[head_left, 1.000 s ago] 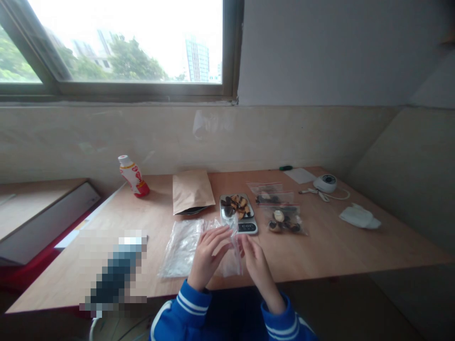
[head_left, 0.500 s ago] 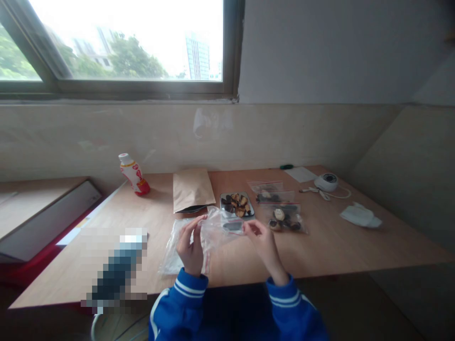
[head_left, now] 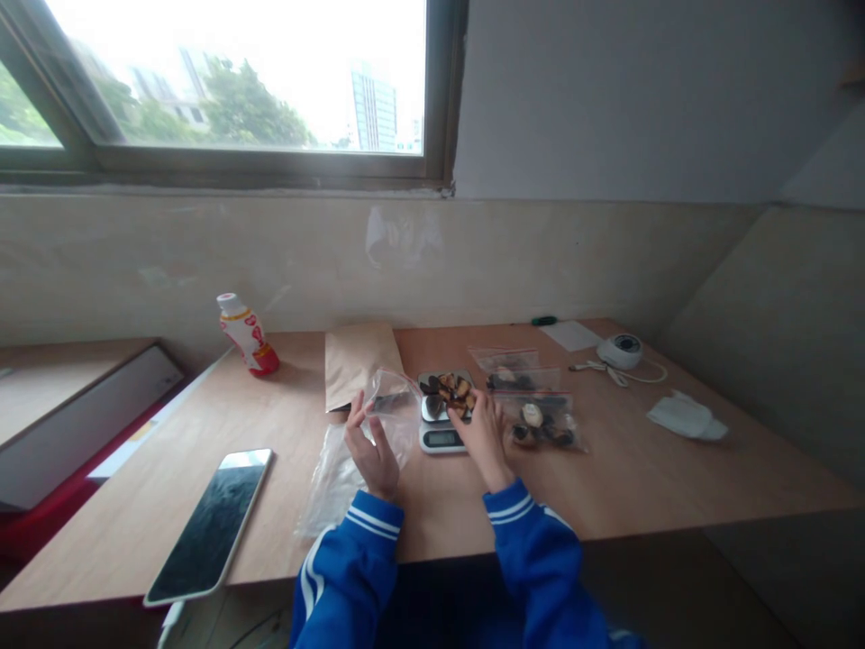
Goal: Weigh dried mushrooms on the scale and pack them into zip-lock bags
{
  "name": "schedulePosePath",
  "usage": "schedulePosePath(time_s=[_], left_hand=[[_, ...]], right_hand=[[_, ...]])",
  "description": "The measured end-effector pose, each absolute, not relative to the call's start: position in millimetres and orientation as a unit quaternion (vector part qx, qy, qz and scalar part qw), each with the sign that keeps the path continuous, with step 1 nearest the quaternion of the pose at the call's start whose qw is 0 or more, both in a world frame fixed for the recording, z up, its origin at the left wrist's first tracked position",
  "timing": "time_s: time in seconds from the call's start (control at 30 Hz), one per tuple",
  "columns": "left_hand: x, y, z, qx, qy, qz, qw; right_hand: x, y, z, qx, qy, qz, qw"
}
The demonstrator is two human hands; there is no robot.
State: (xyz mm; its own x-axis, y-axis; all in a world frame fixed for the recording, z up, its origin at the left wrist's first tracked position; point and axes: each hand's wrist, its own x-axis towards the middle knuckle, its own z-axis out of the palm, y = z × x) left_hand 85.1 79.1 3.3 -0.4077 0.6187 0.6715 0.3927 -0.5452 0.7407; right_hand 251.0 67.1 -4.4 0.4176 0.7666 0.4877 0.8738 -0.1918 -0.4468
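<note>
Head view: left hand (head_left: 370, 455) grips a clear plastic bag (head_left: 396, 410); curled right hand (head_left: 485, 437) touches food pieces (head_left: 447, 390) on the digital scale (head_left: 441, 439) beside it.

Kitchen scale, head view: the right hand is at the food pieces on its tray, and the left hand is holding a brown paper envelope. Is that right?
Not quite: in the head view, the left hand is holding a clear plastic bag, not the brown paper envelope, which lies behind it. The right hand is at the food pieces on the kitchen scale's tray, as you said.
</note>
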Motion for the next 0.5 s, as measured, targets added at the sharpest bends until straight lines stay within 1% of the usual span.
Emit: schedulePosePath(time_s=[0.07,0.17,0.37,0.5], left_hand=[[85,80,1,0.541,0.465,0.691,0.116],[87,81,-3,0.553,0.459,0.681,0.141],[88,80,-5,0.565,0.461,0.665,0.164],[87,78,-4,0.565,0.466,0.658,0.172]], right_hand=[[252,67,-3,-0.776,-0.527,-0.069,0.339],[260,67,-3,-0.775,-0.520,-0.060,0.354],[273,69,-7,-0.737,-0.522,-0.020,0.429],[277,71,-7,-0.720,-0.519,0.018,0.460]])
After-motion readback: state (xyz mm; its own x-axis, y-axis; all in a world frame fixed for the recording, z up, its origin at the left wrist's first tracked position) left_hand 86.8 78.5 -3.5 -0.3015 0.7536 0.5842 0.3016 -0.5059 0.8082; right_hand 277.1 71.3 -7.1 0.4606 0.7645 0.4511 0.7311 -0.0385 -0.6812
